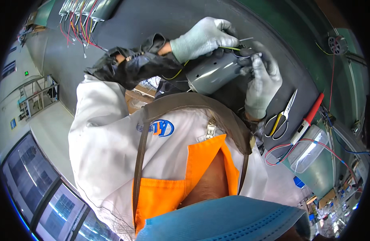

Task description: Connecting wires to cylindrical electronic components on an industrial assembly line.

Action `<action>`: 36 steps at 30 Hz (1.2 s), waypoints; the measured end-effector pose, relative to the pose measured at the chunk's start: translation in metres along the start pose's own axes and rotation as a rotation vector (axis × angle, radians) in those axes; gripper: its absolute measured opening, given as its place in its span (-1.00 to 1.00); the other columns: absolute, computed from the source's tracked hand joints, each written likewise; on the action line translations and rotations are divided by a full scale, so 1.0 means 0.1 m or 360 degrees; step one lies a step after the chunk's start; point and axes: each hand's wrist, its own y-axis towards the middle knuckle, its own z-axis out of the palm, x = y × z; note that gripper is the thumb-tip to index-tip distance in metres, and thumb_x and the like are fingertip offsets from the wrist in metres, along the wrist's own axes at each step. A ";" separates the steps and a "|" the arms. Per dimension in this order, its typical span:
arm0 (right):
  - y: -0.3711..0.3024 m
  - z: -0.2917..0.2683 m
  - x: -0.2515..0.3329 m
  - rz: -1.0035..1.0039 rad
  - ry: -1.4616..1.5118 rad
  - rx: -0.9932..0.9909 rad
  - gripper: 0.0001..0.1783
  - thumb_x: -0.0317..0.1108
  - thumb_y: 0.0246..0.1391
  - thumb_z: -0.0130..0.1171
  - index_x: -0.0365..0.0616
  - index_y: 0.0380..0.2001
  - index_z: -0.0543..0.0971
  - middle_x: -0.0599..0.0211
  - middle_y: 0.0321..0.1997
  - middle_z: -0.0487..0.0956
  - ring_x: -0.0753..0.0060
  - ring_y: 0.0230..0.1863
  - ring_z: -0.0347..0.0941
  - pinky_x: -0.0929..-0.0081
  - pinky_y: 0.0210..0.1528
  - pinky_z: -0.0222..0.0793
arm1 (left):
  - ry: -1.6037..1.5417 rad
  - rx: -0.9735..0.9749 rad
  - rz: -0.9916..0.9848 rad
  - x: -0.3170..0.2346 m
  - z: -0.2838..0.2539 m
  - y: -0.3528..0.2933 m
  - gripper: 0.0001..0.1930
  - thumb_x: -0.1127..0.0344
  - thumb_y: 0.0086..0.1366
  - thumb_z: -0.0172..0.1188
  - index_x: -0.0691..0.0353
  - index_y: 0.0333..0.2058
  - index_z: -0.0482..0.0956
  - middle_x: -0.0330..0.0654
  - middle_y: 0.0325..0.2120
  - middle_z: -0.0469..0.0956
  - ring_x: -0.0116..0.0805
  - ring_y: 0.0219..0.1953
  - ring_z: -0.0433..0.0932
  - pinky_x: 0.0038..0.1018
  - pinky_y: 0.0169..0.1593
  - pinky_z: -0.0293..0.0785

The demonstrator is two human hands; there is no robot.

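Both my hands wear pale grey gloves with dark fingertips. My left hand (205, 38) is closed at the fingertips on a yellow-green wire (232, 48), above a grey metal cylinder (213, 74). The cylinder looks like a motor housing and lies tilted near my body. At its right end, my right hand (264, 80) has its thumb and fingers pinched together around the wire's far part. Its fingers hide what exactly sits between them. A thin pale strand sticks out beyond the left fingertips. More yellow wire (175, 75) loops out left of the cylinder.
Scissors (282, 116) with a yellow grip lie right of my right hand. Beside them is a red-handled tool (313, 108) with red and blue cable, near a clear plastic box (309, 148). Several grey cylinders (94, 9) with coloured wires stand far left. A spool (338, 45) is far right.
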 end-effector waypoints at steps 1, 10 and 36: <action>0.06 -0.06 -0.02 0.0019 0.0021 -0.0063 -0.61 -0.59 0.25 0.10 -0.43 0.13 0.50 0.13 -0.22 0.68 0.55 -0.44 0.58 0.67 -0.47 0.48 | 0.0032 -0.0003 0.0087 0.06 0.04 0.06 -0.72 0.22 0.29 0.37 0.29 -0.16 0.63 -0.36 -0.44 0.60 -0.74 -0.51 0.44 -0.70 -0.44 0.41; 0.12 0.02 0.11 0.0076 -0.0059 -0.0131 -0.51 -0.57 0.24 0.08 -0.33 0.25 0.43 0.23 -0.43 0.66 0.63 -0.55 0.52 0.74 -0.56 0.35 | 0.0394 -0.0049 0.0457 0.27 0.10 0.17 -0.76 0.28 0.33 0.34 0.30 -0.12 0.68 -0.27 -0.36 0.67 -0.68 -0.38 0.54 -0.65 -0.30 0.51; 0.23 -0.28 0.25 0.0342 -0.0132 0.0167 -0.49 -0.53 0.23 0.08 -0.33 0.26 0.43 0.31 -0.45 0.64 0.72 -0.60 0.43 0.75 -0.59 0.28 | 0.0325 -0.0007 0.0411 0.14 0.30 0.23 -0.76 0.37 0.33 0.34 0.36 -0.09 0.67 -0.28 -0.35 0.69 -0.67 -0.29 0.58 -0.65 -0.18 0.57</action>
